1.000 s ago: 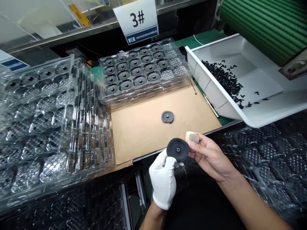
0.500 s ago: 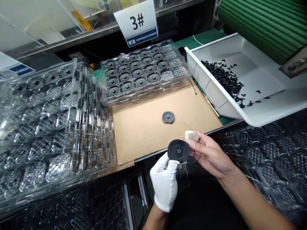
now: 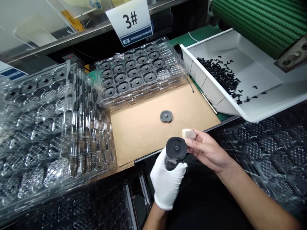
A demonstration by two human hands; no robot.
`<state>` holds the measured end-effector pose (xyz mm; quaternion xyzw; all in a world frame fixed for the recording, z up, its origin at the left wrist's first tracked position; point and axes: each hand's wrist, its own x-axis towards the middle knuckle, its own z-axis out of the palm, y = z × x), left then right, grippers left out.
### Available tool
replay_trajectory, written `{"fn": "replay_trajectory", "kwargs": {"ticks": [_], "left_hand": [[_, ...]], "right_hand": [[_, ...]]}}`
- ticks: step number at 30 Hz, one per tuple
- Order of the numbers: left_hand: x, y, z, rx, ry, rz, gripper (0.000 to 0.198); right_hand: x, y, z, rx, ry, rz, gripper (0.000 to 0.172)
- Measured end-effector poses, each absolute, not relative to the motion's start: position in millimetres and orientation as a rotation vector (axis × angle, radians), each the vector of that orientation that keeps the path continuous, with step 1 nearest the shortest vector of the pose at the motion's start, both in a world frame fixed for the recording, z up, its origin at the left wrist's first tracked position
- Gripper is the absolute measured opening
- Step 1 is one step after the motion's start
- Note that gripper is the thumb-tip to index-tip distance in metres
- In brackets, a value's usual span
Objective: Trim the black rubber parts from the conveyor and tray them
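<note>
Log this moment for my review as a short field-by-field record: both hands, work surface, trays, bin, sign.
Left hand: white-gloved, at the lower side of a dark disc; grip unclear
Right hand: bare, holding a cream block, thumb at the disc's edge
Work surface: brown sheet, a second disc lying on it
Far side: transparent tray with rows of discs
Left side: stacked trays
Right side: white bin with small black pieces
Sign: 3#

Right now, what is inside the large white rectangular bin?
Small black angled pieces lie heaped and scattered inside the bin. The green ribbed belt covers its far right part; what lies there cannot be seen.
</note>
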<state>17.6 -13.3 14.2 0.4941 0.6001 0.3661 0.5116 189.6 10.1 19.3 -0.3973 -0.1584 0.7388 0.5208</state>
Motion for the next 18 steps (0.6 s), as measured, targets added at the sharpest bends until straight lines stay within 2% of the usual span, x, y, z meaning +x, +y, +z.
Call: {"fn": "replay_trajectory", "kwargs": {"ticks": [5,7,12,18], "left_hand": [[20.4,-4.8,16.3,1.526,1.681,0.880,0.084],[19.9,0.8,16.3,1.774,1.749,0.928,0.089],[17.6,16.0,16.6,2.239,1.725,0.887,0.063],[12.7,24.0,9.6,2.156,1.598,0.876,0.055]], "right_hand": [[189.6,9.7,20.8,-1.010,-0.458,1.733,0.028],[188.4,9.0,21.0,-1.047,-0.515,1.688,0.028],[177.0,2.9,20.6,-1.196,-0.661,1.503,0.031],[157.7,-3.8,21.5,-1.318,-0.725,1.364,0.027]]}}
